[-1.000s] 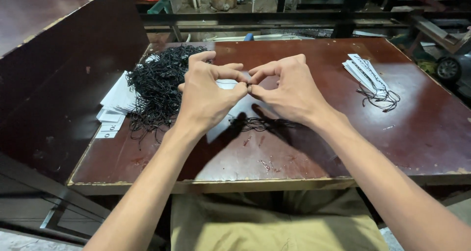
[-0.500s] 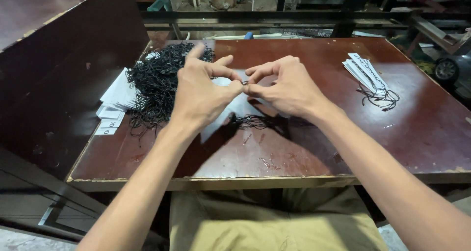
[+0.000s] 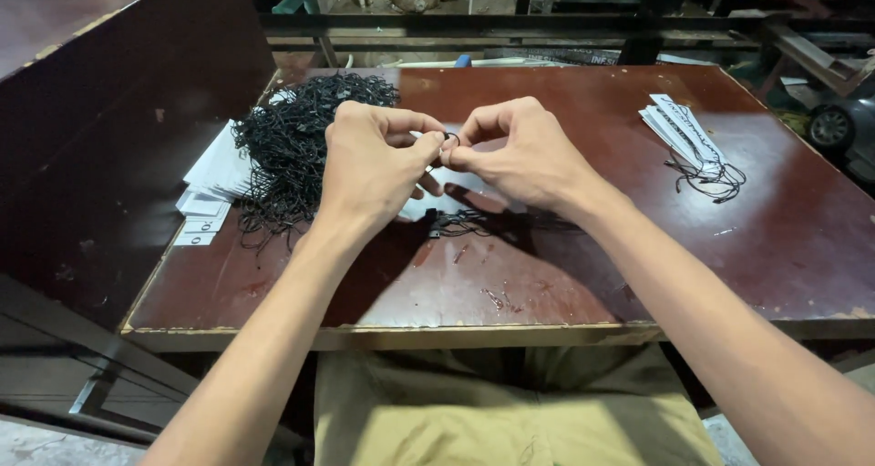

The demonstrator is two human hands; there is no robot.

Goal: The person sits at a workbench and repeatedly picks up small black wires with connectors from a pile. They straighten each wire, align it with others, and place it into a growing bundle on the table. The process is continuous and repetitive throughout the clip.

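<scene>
Both hands' fingers (image 3: 436, 147) apparently pinch a black loop (image 3: 450, 138).

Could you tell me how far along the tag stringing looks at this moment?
Done: a small stack of strung tags lies at the right. In hand: the left hand and right hand pinch a black string loop. Left: a big pile of black strings over loose white tags.
</scene>
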